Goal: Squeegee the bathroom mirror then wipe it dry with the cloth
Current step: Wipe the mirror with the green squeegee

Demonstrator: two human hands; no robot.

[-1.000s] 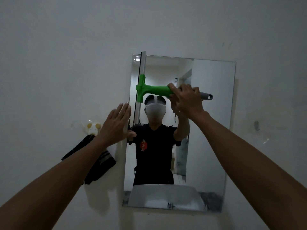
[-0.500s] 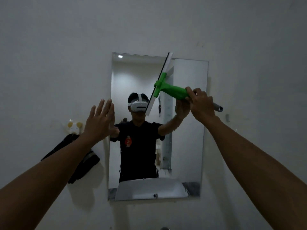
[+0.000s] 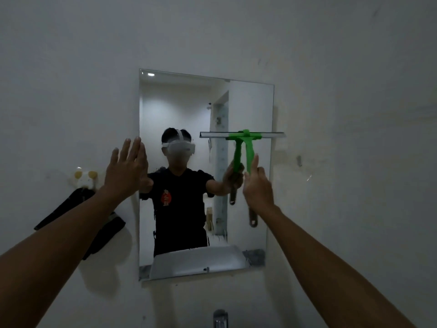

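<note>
The mirror [image 3: 248, 110] hangs on a pale wall [image 3: 331, 67]. The right hand [image 3: 257, 185] is closed around the green handle of the squeegee [image 3: 246, 138], handle upright, its blade lying level across the mirror's right half and reaching just past the right edge. The left hand [image 3: 126, 169] is spread flat, fingers together, at the mirror's left edge, covering part of it. A dark cloth [image 3: 71, 209] hangs from a hook [image 3: 82, 178] on the wall left of the mirror. A tap [image 3: 220, 318] shows below.
</note>
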